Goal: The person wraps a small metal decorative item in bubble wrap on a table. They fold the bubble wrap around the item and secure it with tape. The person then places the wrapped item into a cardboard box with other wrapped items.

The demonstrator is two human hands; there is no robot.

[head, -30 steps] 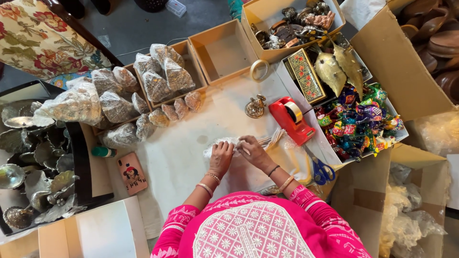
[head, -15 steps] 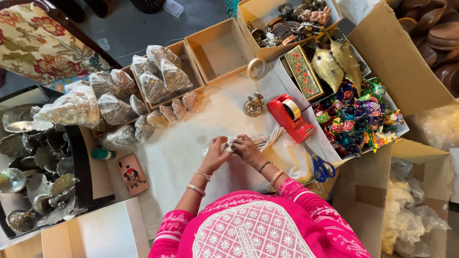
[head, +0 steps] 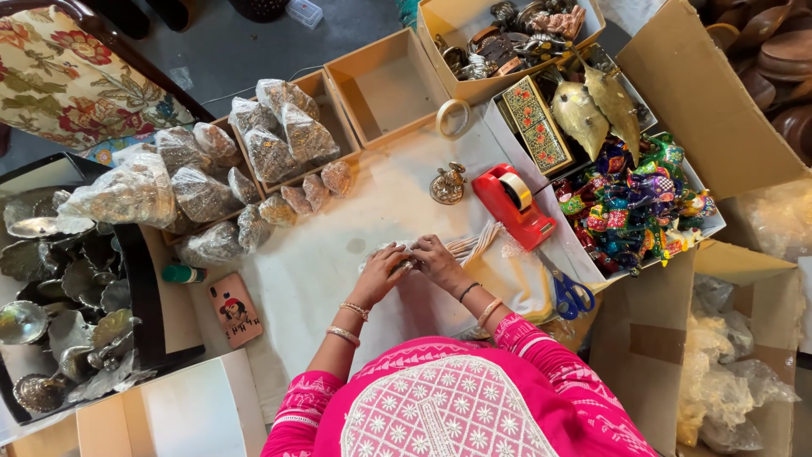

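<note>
Both hands meet over a small clear plastic packet (head: 397,253) on the white cloth (head: 321,271) in the middle of the table. My left hand (head: 385,268) pinches the packet from the left. My right hand (head: 433,256) presses on its right side, fingers bent over it. What is inside the packet is hidden by the fingers. Both wrists carry bangles and the sleeves are pink.
A red tape dispenser (head: 512,206), a small metal figurine (head: 448,185) and a tape roll (head: 454,118) lie beyond the hands. Blue scissors (head: 571,296) lie right. Wrapped packets (head: 271,152) fill open boxes at left; colourful figures (head: 634,207) fill a tray at right.
The hands have drawn closer together over the packet, and the left hand has turned from flat on the cloth to a pinching hold. The view has shifted slightly.
</note>
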